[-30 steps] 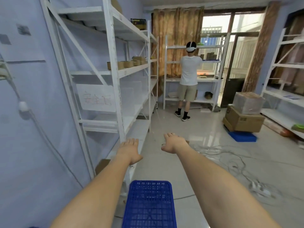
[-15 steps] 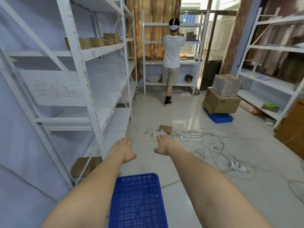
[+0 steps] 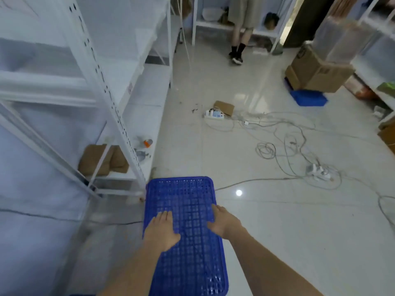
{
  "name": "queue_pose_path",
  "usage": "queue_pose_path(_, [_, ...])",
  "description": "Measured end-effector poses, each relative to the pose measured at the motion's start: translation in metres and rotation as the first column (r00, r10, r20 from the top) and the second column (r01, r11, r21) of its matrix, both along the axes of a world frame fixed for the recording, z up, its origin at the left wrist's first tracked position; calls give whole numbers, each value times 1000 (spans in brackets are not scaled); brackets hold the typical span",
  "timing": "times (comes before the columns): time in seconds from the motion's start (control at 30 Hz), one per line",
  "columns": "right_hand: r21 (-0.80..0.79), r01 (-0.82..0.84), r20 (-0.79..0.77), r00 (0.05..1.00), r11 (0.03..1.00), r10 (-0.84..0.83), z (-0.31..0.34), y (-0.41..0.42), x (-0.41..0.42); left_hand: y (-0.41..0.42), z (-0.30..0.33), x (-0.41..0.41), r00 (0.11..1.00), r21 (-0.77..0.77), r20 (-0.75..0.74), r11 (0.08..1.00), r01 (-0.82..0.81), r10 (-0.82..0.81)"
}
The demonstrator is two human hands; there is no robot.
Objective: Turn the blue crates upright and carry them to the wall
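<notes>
A blue perforated crate (image 3: 183,195) lies upside down on the pale floor just in front of me, its slotted bottom facing up. My left hand (image 3: 161,230) rests flat on its left part, fingers apart. At the crate's right edge is my right hand (image 3: 222,221), fingers curled over the side. A second blue crate (image 3: 307,98) sits at the far right under stacked cardboard boxes.
White metal shelving (image 3: 102,88) stands close on the left against the blue wall (image 3: 32,242). Cables and power strips (image 3: 213,114) sprawl across the floor ahead and to the right. A person's legs (image 3: 239,39) are at the far shelves. Cardboard boxes (image 3: 316,71) stand far right.
My view has tipped down toward the floor. Both hands have dropped from mid-air onto the upturned crate, left on top and right at its edge.
</notes>
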State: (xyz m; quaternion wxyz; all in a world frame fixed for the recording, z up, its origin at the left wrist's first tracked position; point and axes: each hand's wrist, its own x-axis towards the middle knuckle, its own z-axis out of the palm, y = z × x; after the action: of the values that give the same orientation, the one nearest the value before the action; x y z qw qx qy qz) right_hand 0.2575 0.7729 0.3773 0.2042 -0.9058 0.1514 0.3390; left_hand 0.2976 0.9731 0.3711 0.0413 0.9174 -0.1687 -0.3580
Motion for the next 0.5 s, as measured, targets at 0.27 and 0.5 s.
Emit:
queue_pose_path(0.27, [75,114,-198,975,991,-97,-172,-25,-59,1,-165,-43,940,72,-266,977,-202,214])
queue_pose_path(0.5, [120,247,-255,944,962,-211,-294,-53,-76,9,-278,-50,837,156,-332,901,-406,435])
